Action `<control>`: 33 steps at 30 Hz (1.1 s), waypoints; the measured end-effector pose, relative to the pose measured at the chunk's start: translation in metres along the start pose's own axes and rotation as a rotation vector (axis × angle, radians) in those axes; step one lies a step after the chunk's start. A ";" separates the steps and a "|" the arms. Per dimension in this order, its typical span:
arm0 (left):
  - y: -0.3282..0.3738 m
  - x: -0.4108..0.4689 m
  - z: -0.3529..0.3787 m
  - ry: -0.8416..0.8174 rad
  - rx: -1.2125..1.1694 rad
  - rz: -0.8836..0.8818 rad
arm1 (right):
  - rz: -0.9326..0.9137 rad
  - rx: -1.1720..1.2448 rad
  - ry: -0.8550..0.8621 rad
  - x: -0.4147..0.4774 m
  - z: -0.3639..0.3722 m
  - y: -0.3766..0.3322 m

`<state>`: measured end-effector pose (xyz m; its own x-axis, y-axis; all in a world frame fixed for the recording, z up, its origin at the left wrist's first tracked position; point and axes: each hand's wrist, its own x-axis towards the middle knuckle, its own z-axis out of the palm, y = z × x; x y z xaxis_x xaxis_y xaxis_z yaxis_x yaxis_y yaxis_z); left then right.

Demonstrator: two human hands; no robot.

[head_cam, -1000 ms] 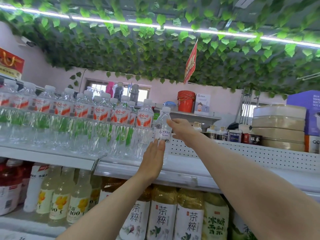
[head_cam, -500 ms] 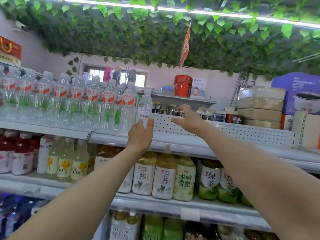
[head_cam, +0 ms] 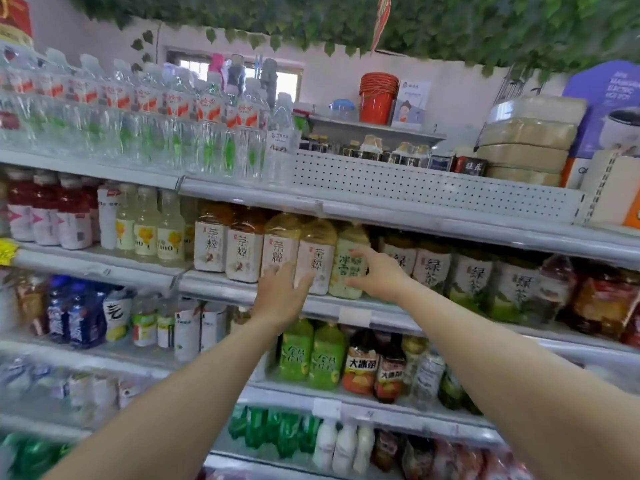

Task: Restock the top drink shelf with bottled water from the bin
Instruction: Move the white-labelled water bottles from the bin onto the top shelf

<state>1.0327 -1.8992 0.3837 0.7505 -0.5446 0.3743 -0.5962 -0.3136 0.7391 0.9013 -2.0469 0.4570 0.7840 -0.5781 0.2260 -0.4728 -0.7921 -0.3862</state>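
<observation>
On my feed, motion blur smears the water bottles (head_cam: 138, 126) up and left of the left hand (head_cam: 280, 296); I cannot count them or read their labels. That hand covers the lower label of a tea bottle (head_cam: 317, 244). The right hand (head_cam: 377, 277) overlaps the pale green bottle (head_cam: 341, 268) beside it; I cannot tell whether they touch. Far below both hands, the lowest row of drinks (head_cam: 343, 448) is blurred and partly cut off.
</observation>
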 end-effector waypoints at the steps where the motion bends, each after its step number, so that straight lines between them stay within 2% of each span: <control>1: -0.012 -0.010 0.011 -0.017 0.015 -0.035 | 0.016 0.006 -0.028 -0.005 0.014 0.008; 6: -0.089 -0.060 0.058 -0.162 0.088 -0.145 | 0.078 0.039 -0.178 -0.027 0.097 0.050; 13: -0.222 -0.141 0.121 -0.397 0.153 -0.428 | 0.266 0.127 -0.461 -0.064 0.242 0.108; 17: -0.295 -0.200 0.150 -0.488 0.174 -0.589 | 0.431 0.200 -0.636 -0.085 0.325 0.136; 22: -0.363 -0.252 0.177 -0.589 0.250 -0.774 | 0.671 0.355 -0.705 -0.103 0.410 0.157; 27: -0.403 -0.273 0.191 -0.676 0.331 -0.737 | 0.820 0.405 -0.731 -0.109 0.477 0.165; 33: -0.415 -0.288 0.196 -0.700 0.401 -0.682 | 0.808 0.303 -0.825 -0.103 0.533 0.159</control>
<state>1.0077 -1.7647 -0.1403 0.7062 -0.4436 -0.5518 -0.2569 -0.8868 0.3842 0.9597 -2.0089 -0.1039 0.3773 -0.4997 -0.7797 -0.9210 -0.1141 -0.3726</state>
